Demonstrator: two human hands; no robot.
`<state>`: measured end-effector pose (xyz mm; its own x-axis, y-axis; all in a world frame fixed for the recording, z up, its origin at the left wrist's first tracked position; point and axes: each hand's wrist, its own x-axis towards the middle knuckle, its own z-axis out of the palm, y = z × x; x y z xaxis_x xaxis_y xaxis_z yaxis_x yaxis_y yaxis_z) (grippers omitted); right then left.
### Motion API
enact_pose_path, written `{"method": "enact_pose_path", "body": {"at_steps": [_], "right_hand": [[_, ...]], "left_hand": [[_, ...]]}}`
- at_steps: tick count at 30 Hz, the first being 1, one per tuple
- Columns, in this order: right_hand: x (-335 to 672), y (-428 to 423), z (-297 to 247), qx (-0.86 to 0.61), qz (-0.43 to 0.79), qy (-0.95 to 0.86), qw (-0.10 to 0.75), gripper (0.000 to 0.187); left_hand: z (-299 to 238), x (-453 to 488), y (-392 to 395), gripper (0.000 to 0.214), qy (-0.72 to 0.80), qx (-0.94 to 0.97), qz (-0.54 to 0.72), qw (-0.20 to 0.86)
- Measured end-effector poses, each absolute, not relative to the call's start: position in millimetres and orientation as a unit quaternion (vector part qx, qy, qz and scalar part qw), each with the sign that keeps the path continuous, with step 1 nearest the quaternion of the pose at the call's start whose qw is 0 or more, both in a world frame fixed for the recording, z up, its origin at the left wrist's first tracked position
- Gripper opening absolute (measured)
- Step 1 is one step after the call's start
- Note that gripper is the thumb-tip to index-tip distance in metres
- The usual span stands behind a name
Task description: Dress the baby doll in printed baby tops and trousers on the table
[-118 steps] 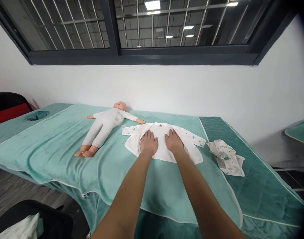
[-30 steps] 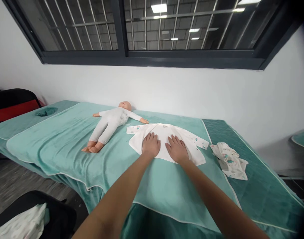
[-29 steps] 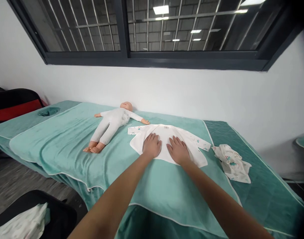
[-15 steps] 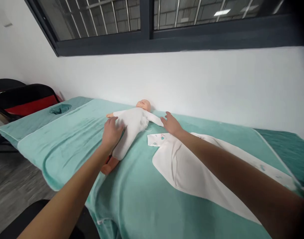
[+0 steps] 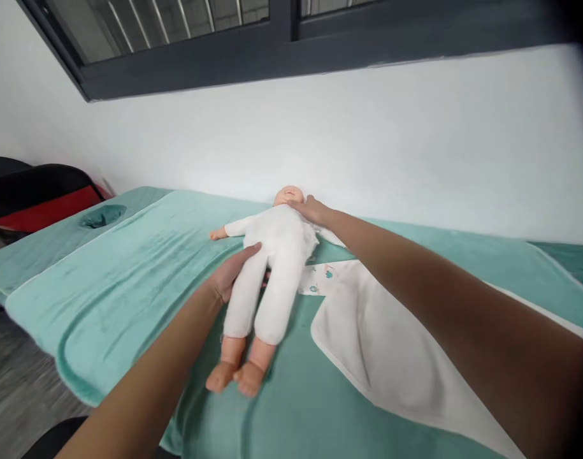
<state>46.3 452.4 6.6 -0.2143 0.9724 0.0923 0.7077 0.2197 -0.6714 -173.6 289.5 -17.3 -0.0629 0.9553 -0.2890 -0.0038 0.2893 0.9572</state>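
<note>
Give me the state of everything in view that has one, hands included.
Doll: face up, arms spread
Left hand: around the doll's hip, thumb on top
Right hand: at the doll's neck, grip unclear
White shirt: spread out, creased, partly hidden
Green blanket: spread out, wrinkled
Black-and-red chair: upright, partly cropped

Baby doll (image 5: 284, 239), white cloth body, bare feet, face up, legs slightly parted, one arm flung wide. White top (image 5: 391, 341), creased, spread beside it on green cover (image 5: 129, 274), teal-printed sleeve near doll's leg.
</note>
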Motion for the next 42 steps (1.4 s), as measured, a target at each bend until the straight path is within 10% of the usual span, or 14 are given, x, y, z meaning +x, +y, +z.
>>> {"method": "enact_pose_path", "body": {"at_steps": [18, 28, 42], "right_hand": [[323.5, 280.4, 14.4, -0.726, 0.216, -0.613, 0.226, 0.089], [306.2, 289.9, 48.9, -0.68, 0.018, -0.723, 0.119, 0.053], [187.4, 318.6, 8.2, -0.511, 0.061, -0.858, -0.01, 0.03]], "left_hand": [[-38.1, 96.5, 161.3, 0.066, 0.371, 0.447, 0.376, 0.722], [-56.4, 94.2, 205.4, 0.047, 0.591, 0.643, 0.425, 0.239], [-60.0, 64.9, 232.4, 0.026, 0.539, 0.81, 0.22, -0.067]]}}
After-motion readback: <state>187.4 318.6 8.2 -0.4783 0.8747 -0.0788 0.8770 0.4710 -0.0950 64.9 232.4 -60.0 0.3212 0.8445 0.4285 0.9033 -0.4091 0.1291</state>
